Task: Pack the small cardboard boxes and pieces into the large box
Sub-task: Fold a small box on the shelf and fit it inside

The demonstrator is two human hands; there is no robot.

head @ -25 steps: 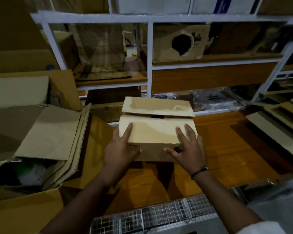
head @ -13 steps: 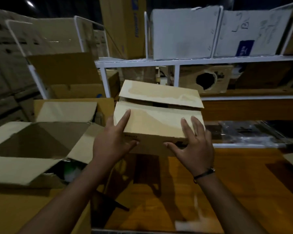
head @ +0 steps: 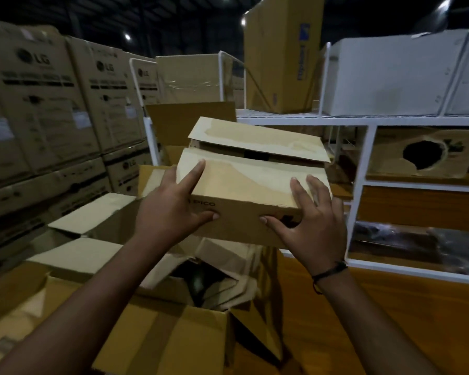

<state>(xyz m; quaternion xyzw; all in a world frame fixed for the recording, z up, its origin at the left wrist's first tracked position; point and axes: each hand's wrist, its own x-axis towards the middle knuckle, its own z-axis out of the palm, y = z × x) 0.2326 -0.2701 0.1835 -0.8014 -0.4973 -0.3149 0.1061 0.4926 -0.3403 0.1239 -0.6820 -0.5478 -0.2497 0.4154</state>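
Note:
I hold a small cardboard box (head: 249, 182) in the air with both hands, its top flaps loosely closed and "PICO" printed on the near side. My left hand (head: 171, 209) grips its left corner, fingers on top and thumb on the front. My right hand (head: 312, 226) grips the right corner the same way. The small box hangs above the far right part of the large open box (head: 152, 328), whose flaps stand spread. Flat cardboard pieces (head: 228, 274) and something dark lie inside the large box.
Stacked printed cartons (head: 46, 109) form a wall on the left. A white metal shelf rack (head: 363, 169) stands right behind the small box, holding a torn carton (head: 423, 152) and white boxes (head: 390, 77) on top. An orange wooden surface (head: 390, 307) lies at the lower right.
Both hands have lifted the small box off the wooden surface and carried it left, over the large open box. The view has tilted up and to the left.

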